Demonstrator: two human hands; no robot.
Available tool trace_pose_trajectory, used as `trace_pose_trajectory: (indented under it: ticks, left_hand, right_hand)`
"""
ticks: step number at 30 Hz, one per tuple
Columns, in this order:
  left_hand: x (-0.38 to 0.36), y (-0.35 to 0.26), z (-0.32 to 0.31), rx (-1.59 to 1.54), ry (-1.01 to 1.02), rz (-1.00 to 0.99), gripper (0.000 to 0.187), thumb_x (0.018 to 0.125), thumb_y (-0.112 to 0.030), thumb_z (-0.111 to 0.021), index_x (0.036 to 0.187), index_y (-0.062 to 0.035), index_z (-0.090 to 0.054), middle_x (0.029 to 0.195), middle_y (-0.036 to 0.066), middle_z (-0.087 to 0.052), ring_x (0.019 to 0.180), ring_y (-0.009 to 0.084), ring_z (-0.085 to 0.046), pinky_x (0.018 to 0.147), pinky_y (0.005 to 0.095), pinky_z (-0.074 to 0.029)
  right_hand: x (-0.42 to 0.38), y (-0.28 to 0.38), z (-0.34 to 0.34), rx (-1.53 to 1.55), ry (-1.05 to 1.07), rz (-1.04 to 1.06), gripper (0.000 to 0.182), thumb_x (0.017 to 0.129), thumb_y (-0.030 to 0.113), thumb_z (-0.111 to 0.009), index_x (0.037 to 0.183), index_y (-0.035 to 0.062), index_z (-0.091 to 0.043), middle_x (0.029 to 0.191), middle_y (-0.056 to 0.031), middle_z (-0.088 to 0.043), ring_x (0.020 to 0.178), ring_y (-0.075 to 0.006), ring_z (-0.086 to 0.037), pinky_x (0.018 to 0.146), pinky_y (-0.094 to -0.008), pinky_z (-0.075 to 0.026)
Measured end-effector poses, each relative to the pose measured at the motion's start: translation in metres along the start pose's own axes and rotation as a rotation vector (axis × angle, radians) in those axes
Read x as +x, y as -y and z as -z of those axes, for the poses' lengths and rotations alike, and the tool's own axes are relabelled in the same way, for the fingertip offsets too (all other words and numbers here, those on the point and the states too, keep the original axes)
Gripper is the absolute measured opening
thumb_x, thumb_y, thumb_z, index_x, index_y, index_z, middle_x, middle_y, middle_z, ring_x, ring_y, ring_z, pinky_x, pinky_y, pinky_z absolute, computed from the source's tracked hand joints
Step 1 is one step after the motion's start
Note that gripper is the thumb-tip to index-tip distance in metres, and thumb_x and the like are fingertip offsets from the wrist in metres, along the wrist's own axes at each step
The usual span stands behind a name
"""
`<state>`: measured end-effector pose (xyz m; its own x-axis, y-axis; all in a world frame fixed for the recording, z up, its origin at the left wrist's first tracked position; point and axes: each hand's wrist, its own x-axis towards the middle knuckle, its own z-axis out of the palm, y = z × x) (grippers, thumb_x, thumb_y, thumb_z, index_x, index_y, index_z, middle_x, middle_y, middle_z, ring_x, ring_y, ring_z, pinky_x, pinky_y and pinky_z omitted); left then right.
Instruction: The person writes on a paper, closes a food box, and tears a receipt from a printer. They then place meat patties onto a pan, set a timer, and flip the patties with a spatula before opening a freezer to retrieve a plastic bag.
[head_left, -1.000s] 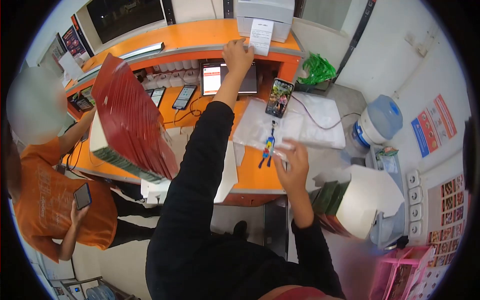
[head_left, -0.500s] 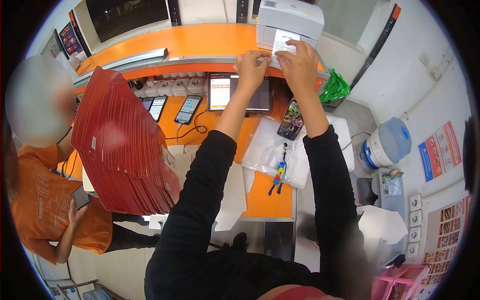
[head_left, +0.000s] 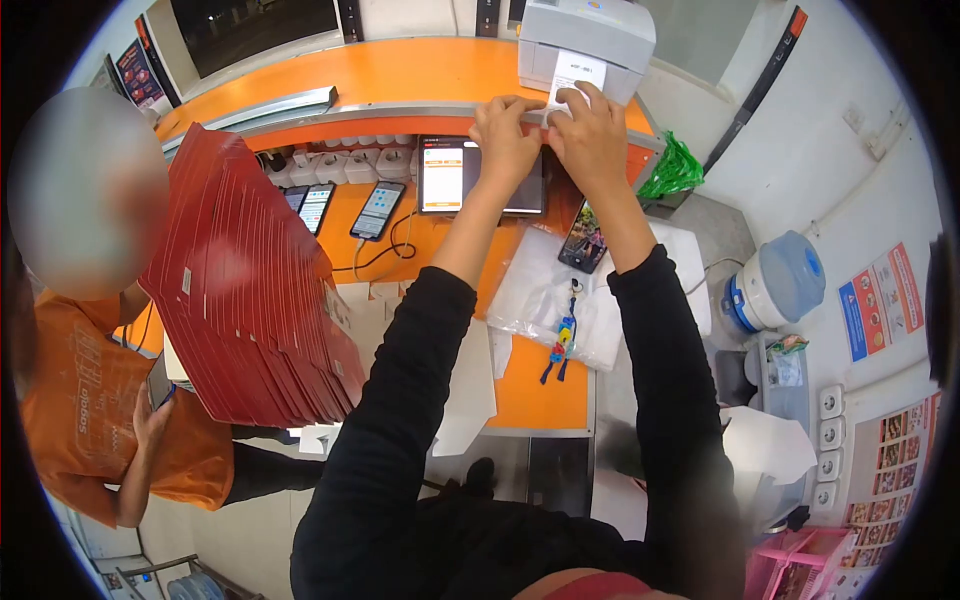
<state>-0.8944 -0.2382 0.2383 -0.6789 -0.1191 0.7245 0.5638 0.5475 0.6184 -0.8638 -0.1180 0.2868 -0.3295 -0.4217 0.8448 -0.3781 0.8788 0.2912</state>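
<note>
A printed paper slip (head_left: 578, 72) hangs from the front of the white printer (head_left: 585, 42) on the raised orange ledge. My right hand (head_left: 590, 130) has its curled fingers on the lower part of the slip. Just left of it, my left hand (head_left: 507, 135) is closed, thumb and fingertips pressed together near the slip's lower left edge; what lies between them is too small to make out. Below my wrists are a tablet (head_left: 442, 180) with a lit screen and a phone (head_left: 583, 240) lying on white plastic packaging (head_left: 530, 285).
A tall stack of red folded boxes (head_left: 245, 290) stands left of my arms. Beyond it, a person in an orange shirt (head_left: 130, 400) holds a phone. Two phones (head_left: 377, 210) (head_left: 317, 207) with cables lie on the desk. A green plastic bag (head_left: 672, 170) hangs right of the ledge.
The view has shifted slightly. More of the slip's top shows below the printer, and my hands remain at its lower end. The person in orange has moved the held phone slightly.
</note>
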Motion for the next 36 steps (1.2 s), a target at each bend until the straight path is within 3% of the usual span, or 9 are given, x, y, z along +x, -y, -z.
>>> trace_pose_trajectory:
  ticks: [5,14,17,20,23,26,29,32,36]
  left_hand:
    - [0.004,-0.008,-0.001,0.096,-0.062,-0.014,0.030,0.069,-0.015,-0.068,0.098,-0.0164,-0.066,0.106,0.005,-0.054,0.109,0.0280,-0.039,0.091,0.0476,-0.026]
    - [0.014,0.000,-0.013,0.035,-0.068,0.079,0.014,0.066,-0.022,-0.075,0.077,-0.0154,-0.070,0.104,0.000,-0.056,0.108,0.0250,-0.039,0.089,0.0448,-0.025]
    - [0.014,0.002,-0.010,0.051,-0.029,0.081,0.015,0.071,-0.027,-0.072,0.081,-0.0160,-0.071,0.104,0.000,-0.058,0.110,0.0242,-0.038,0.090,0.0439,-0.023]
    - [0.013,0.005,-0.008,0.046,0.023,0.071,0.021,0.066,-0.019,-0.074,0.087,-0.0170,-0.069,0.109,0.003,-0.054,0.110,0.0262,-0.039,0.090,0.0451,-0.024]
    - [0.001,-0.002,-0.004,0.139,-0.147,-0.089,0.036,0.065,-0.016,-0.072,0.100,-0.0168,-0.064,0.119,0.007,-0.048,0.112,0.0297,-0.037,0.091,0.0464,-0.025]
    - [-0.039,-0.025,0.040,0.199,-0.019,-0.359,0.048,0.062,-0.014,-0.071,0.108,-0.0153,-0.058,0.125,0.011,-0.041,0.114,0.0328,-0.036,0.091,0.0474,-0.026]
    - [-0.102,-0.032,0.055,0.095,0.149,-0.450,0.033,0.059,-0.015,-0.072,0.091,-0.0143,-0.063,0.112,0.004,-0.050,0.115,0.0309,-0.037,0.090,0.0468,-0.028]
    - [-0.167,-0.053,0.074,-0.041,0.227,-0.266,0.016,0.061,-0.018,-0.074,0.076,-0.0156,-0.066,0.106,-0.002,-0.056,0.112,0.0283,-0.041,0.093,0.0477,-0.026]
    - [-0.234,-0.100,0.110,-0.311,0.286,-0.013,0.012,0.067,-0.020,-0.074,0.073,-0.0123,-0.066,0.094,0.000,-0.060,0.102,0.0221,-0.048,0.090,0.0414,-0.031]
  right_hand:
    - [-0.006,-0.007,0.006,0.123,-0.081,-0.243,0.010,0.067,0.012,-0.066,0.077,0.0131,-0.068,0.101,0.0015,-0.056,0.107,-0.0216,-0.047,0.085,-0.0395,-0.036]
    - [0.005,-0.011,-0.007,0.062,0.024,-0.150,0.012,0.067,0.015,-0.068,0.079,0.0167,-0.069,0.101,0.0016,-0.056,0.106,-0.0207,-0.047,0.084,-0.0389,-0.036]
    - [0.010,-0.010,-0.006,0.011,0.014,-0.047,0.009,0.067,0.018,-0.069,0.075,0.0137,-0.067,0.099,0.0014,-0.057,0.104,-0.0209,-0.048,0.084,-0.0390,-0.037]
    - [0.009,-0.009,-0.012,-0.007,0.012,0.022,0.009,0.067,0.017,-0.068,0.073,0.0105,-0.065,0.097,0.0010,-0.057,0.103,-0.0212,-0.049,0.083,-0.0387,-0.037]
    - [-0.003,-0.002,0.000,0.029,0.064,0.021,0.011,0.066,0.015,-0.067,0.075,0.0083,-0.064,0.097,0.0000,-0.057,0.105,-0.0223,-0.048,0.083,-0.0389,-0.037]
    - [-0.036,0.021,0.039,0.064,0.094,-0.106,0.011,0.065,0.013,-0.066,0.075,0.0075,-0.063,0.095,-0.0021,-0.056,0.107,-0.0236,-0.048,0.084,-0.0396,-0.037]
    - [-0.082,0.053,0.085,0.237,0.126,-0.170,0.011,0.067,0.013,-0.066,0.074,0.0062,-0.061,0.098,-0.0054,-0.056,0.110,-0.0276,-0.047,0.088,-0.0415,-0.036]
    - [-0.125,0.078,0.136,0.428,0.150,-0.218,0.021,0.067,0.012,-0.068,0.086,0.0064,-0.062,0.104,-0.0086,-0.055,0.112,-0.0309,-0.046,0.091,-0.0420,-0.035]
    - [-0.169,0.111,0.225,0.797,0.155,-0.816,0.050,0.073,0.009,-0.068,0.119,0.0039,-0.050,0.119,-0.0116,-0.052,0.114,-0.0258,-0.046,0.093,-0.0370,-0.033]
